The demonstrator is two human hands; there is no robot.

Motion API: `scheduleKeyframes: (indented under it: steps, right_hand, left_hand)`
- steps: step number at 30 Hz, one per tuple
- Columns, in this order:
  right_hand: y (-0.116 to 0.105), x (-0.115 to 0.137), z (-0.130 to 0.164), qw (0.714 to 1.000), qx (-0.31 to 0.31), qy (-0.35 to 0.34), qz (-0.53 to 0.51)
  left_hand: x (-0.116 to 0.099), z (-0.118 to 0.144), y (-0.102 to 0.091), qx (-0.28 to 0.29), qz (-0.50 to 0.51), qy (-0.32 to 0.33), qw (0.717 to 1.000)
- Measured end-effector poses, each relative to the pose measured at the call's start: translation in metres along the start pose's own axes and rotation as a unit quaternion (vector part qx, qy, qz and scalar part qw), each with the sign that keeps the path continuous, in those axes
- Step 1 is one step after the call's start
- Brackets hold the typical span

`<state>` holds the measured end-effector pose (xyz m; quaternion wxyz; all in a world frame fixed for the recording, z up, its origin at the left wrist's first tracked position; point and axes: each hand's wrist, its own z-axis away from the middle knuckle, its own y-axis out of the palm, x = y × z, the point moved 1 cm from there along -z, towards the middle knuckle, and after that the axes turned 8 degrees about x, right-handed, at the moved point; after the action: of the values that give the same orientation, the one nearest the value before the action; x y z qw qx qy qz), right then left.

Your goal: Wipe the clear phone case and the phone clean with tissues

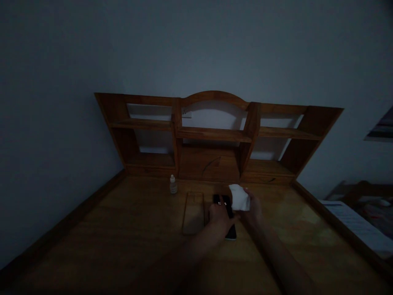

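Left hand (219,214) over phone (229,209), right hand (254,208) just beside, holding white sheet (240,198)

Dim room, apparently a home, wooden desk (132,229), shelved hutch (214,134), wall socket (187,115)

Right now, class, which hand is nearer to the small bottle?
Left. The left hand is over the phone, right of the bottle; the right hand, holding a white cloth or tissue, is farther right.

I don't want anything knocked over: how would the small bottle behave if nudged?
The small bottle would probably tip if pushed high, since it stands upright, taller than wide. Once down, its rounded body may roll. Its small size suggests it's light, though dimness hides how full it is.
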<state>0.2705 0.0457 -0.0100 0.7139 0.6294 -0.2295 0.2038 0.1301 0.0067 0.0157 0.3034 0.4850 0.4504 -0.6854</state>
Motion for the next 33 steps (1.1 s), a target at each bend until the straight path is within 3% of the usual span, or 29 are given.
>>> scheduleKeyframes:
  steps: [2, 5, 7, 8, 10, 12, 14, 18, 21, 25, 29, 30, 33]
  right_hand:
    - [0.006, -0.003, 0.004, 1.000, 0.009, 0.013, 0.012]
    - [0.017, -0.008, 0.010, 0.998, 0.035, 0.031, 0.030]
    - [0.024, -0.013, 0.014, 0.996, 0.058, 0.050, 0.046]
    - [0.027, -0.016, 0.017, 0.994, 0.069, 0.061, 0.055]
    - [0.033, -0.022, 0.024, 0.990, 0.091, 0.078, 0.073]
    - [0.039, -0.029, 0.032, 0.986, 0.111, 0.093, 0.088]
    - [0.043, -0.035, 0.041, 0.977, 0.134, 0.115, 0.116]
    - [0.045, -0.041, 0.053, 0.949, 0.191, 0.155, 0.197]
    - [0.040, -0.038, 0.049, 0.936, 0.212, 0.163, 0.229]
    - [0.033, -0.032, 0.037, 0.919, 0.233, 0.143, 0.285]
    - [0.028, -0.030, 0.030, 0.934, 0.195, 0.111, 0.280]
    - [0.028, -0.030, 0.030, 0.936, 0.185, 0.106, 0.280]
    - [0.026, -0.031, 0.029, 0.939, 0.170, 0.095, 0.285]
  left_hand:
    - [-0.004, 0.009, -0.015, -0.077, -0.107, -0.010, 0.991]
    - [-0.007, 0.025, -0.046, -0.089, -0.086, 0.064, 0.990]
    - [-0.002, 0.034, -0.070, -0.020, -0.024, 0.081, 0.996]
    - [0.002, 0.036, -0.079, 0.049, 0.018, 0.055, 0.997]
    - [0.011, 0.040, -0.094, 0.108, 0.065, 0.034, 0.991]
    - [0.019, 0.044, -0.099, 0.132, 0.197, -0.016, 0.971]
    - [0.025, 0.050, -0.096, 0.098, 0.251, -0.032, 0.962]
    - [0.029, 0.066, -0.084, 0.031, 0.232, 0.051, 0.971]
    - [0.036, 0.076, -0.093, -0.044, 0.221, 0.013, 0.974]
    - [0.053, 0.091, -0.143, -0.169, 0.207, -0.077, 0.961]
    - [0.074, 0.104, -0.203, -0.252, 0.153, -0.117, 0.948]
    - [0.079, 0.107, -0.215, -0.295, 0.135, -0.122, 0.938]
    - [0.093, 0.109, -0.238, -0.240, 0.081, -0.124, 0.960]
